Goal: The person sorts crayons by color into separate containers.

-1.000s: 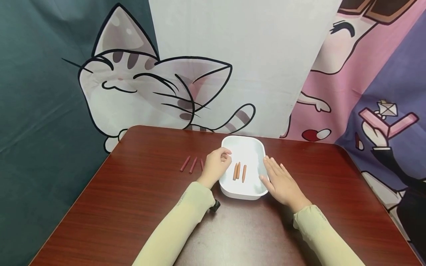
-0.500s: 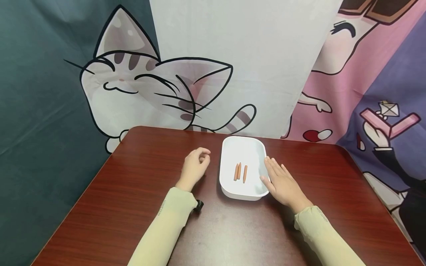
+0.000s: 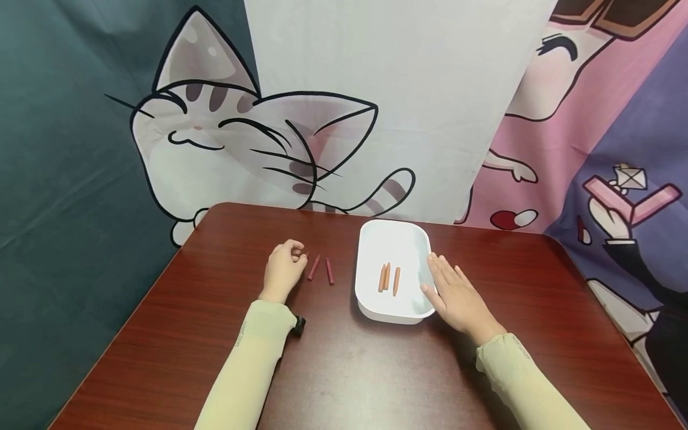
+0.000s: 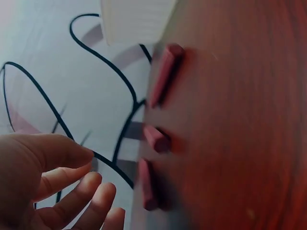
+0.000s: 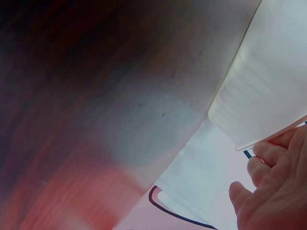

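My left hand [image 3: 282, 272] hovers above the table at the left, fingers loosely bent and nothing between them. Just right of it lie two dark red crayons [image 3: 314, 268]. The left wrist view shows a third dark red crayon [image 4: 147, 186] near the fingers, which the hand mostly hides from the head view. With straight fingers, my right hand [image 3: 457, 295] rests against the right rim of a white rectangular tray [image 3: 395, 226]. Inside the tray lie three orange-brown crayons [image 3: 396, 281], two side by side and one a little apart.
The brown wooden table [image 3: 344, 370] has its far edge just behind the tray. Behind it hangs a cloth backdrop [image 3: 430, 89] with cartoon animals. A black strap shows at the left sleeve [image 3: 297, 325].
The left hand has moved left, away from the tray's left rim and over to the dark red crayons, uncovering two of them. The right hand and tray have stayed put.
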`<state>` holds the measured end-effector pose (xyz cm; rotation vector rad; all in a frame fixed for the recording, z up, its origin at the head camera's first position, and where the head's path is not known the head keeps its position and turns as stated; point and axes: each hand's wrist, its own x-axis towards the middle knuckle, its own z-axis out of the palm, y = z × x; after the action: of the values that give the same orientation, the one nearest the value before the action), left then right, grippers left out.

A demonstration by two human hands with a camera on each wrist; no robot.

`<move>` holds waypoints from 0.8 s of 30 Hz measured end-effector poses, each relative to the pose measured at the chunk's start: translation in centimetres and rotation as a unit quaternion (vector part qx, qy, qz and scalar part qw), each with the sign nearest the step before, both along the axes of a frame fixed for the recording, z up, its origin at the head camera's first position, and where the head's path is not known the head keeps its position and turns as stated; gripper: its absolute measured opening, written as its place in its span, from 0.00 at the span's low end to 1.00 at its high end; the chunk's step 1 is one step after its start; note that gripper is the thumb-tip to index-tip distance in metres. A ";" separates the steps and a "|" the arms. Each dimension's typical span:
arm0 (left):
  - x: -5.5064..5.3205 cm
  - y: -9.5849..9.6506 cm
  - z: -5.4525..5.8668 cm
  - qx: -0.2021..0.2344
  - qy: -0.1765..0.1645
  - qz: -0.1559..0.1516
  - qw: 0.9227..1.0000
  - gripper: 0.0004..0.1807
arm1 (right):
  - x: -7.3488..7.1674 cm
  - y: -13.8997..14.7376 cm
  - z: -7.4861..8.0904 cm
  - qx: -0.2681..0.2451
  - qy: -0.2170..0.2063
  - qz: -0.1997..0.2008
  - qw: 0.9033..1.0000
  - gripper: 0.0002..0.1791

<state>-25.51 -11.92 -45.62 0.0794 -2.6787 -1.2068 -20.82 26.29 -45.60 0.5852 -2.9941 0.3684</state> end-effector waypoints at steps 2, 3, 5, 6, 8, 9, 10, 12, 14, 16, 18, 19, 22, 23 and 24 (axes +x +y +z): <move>-0.1 -0.3 -0.3 -0.009 -0.010 0.002 1.000 0.15 | 0.0 0.0 0.0 0.000 0.001 0.000 1.000 0.41; -0.2 -0.4 -0.4 -0.015 -0.015 0.003 1.000 0.15 | -0.1 0.0 0.0 -0.001 0.003 0.001 1.000 0.41; -0.4 -0.5 -0.6 -0.025 -0.028 0.003 0.999 0.16 | -0.1 0.0 0.0 -0.002 0.004 0.002 1.000 0.41; -0.5 -0.6 -0.7 -0.027 -0.034 0.002 0.999 0.16 | -0.1 -0.1 0.0 -0.003 0.005 0.002 1.000 0.40; -0.7 -0.7 -0.9 -0.030 -0.044 -0.002 0.999 0.17 | 0.0 -0.1 0.0 -0.003 0.005 0.002 1.000 0.40; -0.8 -0.7 -1.0 -0.033 -0.048 -0.004 0.998 0.18 | 0.0 -0.1 0.0 -0.003 0.005 0.002 1.000 0.40; -0.9 -0.7 -1.1 -0.034 -0.052 -0.005 0.998 0.18 | 0.0 -0.1 0.0 -0.003 0.004 0.001 1.000 0.40; -1.2 -0.7 -1.2 -0.036 -0.061 -0.009 0.997 0.19 | 0.0 -0.1 0.0 -0.002 0.005 0.000 1.000 0.40; -1.4 -0.7 -1.3 -0.042 -0.066 -0.011 0.997 0.19 | 0.0 -0.1 0.0 0.000 0.006 -0.001 1.000 0.40; -1.6 -0.6 -1.3 -0.050 -0.072 -0.014 0.996 0.19 | 0.0 0.0 -0.1 0.000 0.006 0.000 1.000 0.40; -1.8 -0.5 -1.3 -0.056 -0.075 -0.015 0.996 0.19 | 0.0 0.0 -0.1 0.001 0.007 0.000 1.000 0.40; -1.9 -0.4 -1.3 -0.058 -0.076 -0.016 0.995 0.19 | -0.1 0.0 -0.1 0.001 0.007 0.000 1.000 0.40; -2.2 -0.2 -1.3 -0.067 -0.080 -0.016 0.994 0.18 | -0.1 0.0 -0.1 -0.001 0.007 0.001 1.000 0.40; -2.3 -0.2 -1.3 -0.069 -0.081 -0.015 0.994 0.17 | -0.1 0.0 -0.1 -0.001 0.007 0.001 1.000 0.40; -2.3 -0.2 -1.3 -0.073 -0.082 -0.014 0.994 0.16 | -0.1 0.0 -0.1 -0.001 0.007 0.001 1.000 0.40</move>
<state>-27.84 -12.07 -46.90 0.1240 -2.9110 -1.0517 -20.88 26.33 -45.65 0.5886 -2.9788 0.3671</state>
